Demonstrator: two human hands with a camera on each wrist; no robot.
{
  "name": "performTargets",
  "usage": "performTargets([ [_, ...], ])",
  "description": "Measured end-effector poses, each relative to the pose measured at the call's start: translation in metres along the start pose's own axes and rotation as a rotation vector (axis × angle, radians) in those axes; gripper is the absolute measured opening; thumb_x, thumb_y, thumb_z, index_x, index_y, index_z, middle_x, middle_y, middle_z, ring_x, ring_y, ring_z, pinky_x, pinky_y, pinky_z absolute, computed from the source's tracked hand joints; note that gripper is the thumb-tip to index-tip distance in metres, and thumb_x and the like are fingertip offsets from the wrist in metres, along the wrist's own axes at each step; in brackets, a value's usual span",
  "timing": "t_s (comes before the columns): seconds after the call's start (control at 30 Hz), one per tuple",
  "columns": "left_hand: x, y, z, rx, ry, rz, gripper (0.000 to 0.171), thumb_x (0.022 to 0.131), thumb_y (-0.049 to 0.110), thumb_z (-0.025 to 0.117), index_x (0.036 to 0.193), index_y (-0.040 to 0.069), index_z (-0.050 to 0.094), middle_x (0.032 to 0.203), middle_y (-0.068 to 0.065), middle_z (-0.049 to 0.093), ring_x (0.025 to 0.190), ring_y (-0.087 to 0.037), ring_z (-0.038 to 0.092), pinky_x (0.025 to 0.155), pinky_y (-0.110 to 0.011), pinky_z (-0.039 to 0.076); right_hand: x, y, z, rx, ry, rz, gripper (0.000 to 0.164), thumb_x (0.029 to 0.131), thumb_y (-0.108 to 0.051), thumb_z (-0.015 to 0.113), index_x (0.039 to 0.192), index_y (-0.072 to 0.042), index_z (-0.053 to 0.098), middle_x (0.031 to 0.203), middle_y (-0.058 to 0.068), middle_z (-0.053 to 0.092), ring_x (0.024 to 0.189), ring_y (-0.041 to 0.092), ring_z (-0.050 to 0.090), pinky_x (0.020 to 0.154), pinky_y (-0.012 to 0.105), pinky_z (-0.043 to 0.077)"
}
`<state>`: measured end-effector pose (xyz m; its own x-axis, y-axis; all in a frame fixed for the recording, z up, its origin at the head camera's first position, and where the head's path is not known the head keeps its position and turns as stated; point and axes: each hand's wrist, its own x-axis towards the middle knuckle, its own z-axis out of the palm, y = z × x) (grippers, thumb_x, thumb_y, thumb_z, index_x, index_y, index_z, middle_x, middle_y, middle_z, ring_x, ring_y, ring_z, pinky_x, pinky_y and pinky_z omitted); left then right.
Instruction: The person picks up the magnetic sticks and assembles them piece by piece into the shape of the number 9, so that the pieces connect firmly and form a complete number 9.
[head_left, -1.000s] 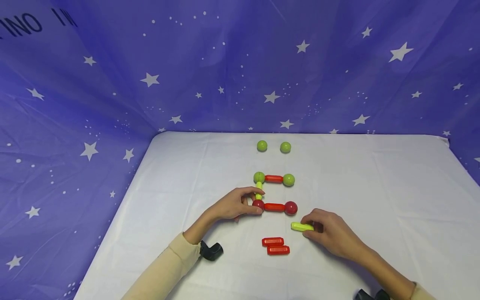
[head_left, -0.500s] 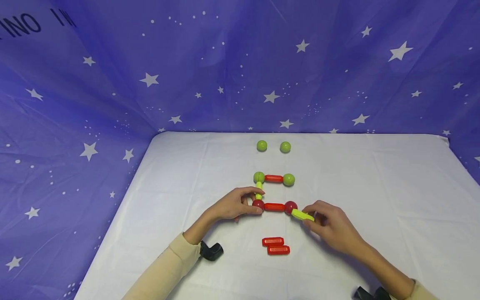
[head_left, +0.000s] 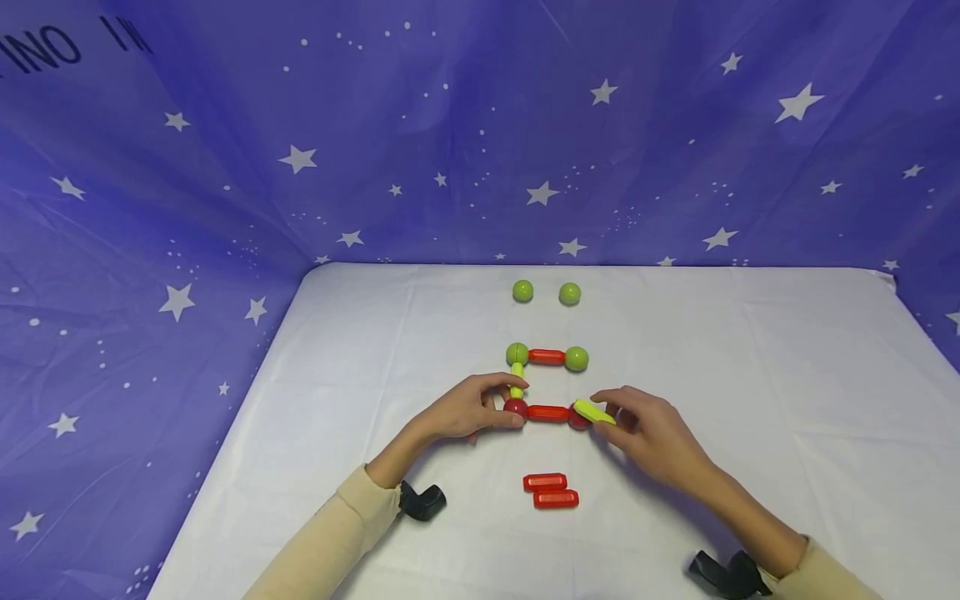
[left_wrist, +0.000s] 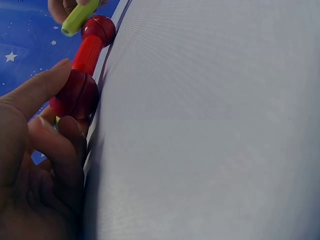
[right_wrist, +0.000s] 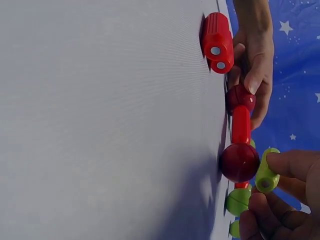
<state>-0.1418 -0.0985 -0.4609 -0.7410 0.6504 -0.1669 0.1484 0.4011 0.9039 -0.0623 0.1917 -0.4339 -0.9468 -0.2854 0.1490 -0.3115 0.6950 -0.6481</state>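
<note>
I pinch a lime rod (head_left: 593,412) between the thumb and fingers of my right hand (head_left: 651,429), aslant just above the right red ball (right_wrist: 240,163); I cannot tell whether they touch. The fingers of my left hand (head_left: 467,407) hold the left red ball (left_wrist: 76,96), one lying across a second lime rod (head_left: 517,372) that runs back to a green ball (head_left: 517,354). A red rod (head_left: 548,413) joins the red balls; farther back, another red rod (head_left: 547,357) links that green ball to its neighbour (head_left: 577,358). Nearer me, two loose red rods (head_left: 556,499) lie side by side on the white tabletop (head_left: 750,417); two loose green balls (head_left: 522,290) sit toward its far edge. On the starry blue backdrop (head_left: 487,167), upper left, I read "INO" (head_left: 41,48), beside strokes too folded to make out.
</note>
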Motion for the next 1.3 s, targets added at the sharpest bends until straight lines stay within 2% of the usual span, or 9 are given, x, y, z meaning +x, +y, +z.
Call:
performTargets([
  [0.2, 0.0, 0.0, 0.0, -0.003, -0.003, -0.003, 0.049, 0.084, 0.027, 0.08, 0.129, 0.016, 0.062, 0.103, -0.001, 0.059, 0.046, -0.013, 0.044, 0.041, -0.027, 0.04, 0.011, -0.003, 0.002, -0.015, -0.062, -0.003, 0.038, 0.082, -0.007, 0.079, 0.119, -0.008, 0.068, 0.081, -0.009, 0.058, 0.07, 0.009, 0.052, 0.062, 0.025, 0.048],
  [0.7, 0.001, -0.001, 0.001, -0.009, -0.003, -0.003, 0.048, 0.084, 0.027, 0.08, 0.128, 0.016, 0.063, 0.103, -0.001, 0.059, 0.047, -0.013, 0.044, 0.041, -0.026, 0.039, 0.025, -0.002, -0.003, 0.021, -0.131, 0.006, 0.039, 0.087, -0.006, 0.073, 0.125, -0.007, 0.066, 0.073, -0.007, 0.052, 0.066, 0.012, 0.048, 0.058, 0.026, 0.042],
  [1.03, 0.001, -0.001, 0.0, 0.018, 0.003, 0.009, 0.048, 0.084, 0.026, 0.081, 0.128, 0.017, 0.063, 0.102, 0.0, 0.059, 0.051, -0.011, 0.044, 0.045, -0.024, 0.039, 0.03, 0.005, -0.003, 0.078, -0.131, 0.005, 0.033, 0.087, -0.006, 0.073, 0.119, -0.008, 0.064, 0.073, -0.006, 0.052, 0.065, 0.012, 0.048, 0.058, 0.026, 0.042],
  [1.3, 0.0, -0.001, -0.001, 0.017, 0.007, -0.003, 0.049, 0.084, 0.027, 0.081, 0.128, 0.017, 0.063, 0.102, 0.0, 0.059, 0.051, -0.011, 0.044, 0.045, -0.024, 0.038, 0.035, 0.007, -0.001, 0.158, -0.114, 0.017, 0.036, 0.087, -0.007, 0.074, 0.122, -0.005, 0.063, 0.073, -0.003, 0.054, 0.064, 0.014, 0.051, 0.057, 0.025, 0.043],
])
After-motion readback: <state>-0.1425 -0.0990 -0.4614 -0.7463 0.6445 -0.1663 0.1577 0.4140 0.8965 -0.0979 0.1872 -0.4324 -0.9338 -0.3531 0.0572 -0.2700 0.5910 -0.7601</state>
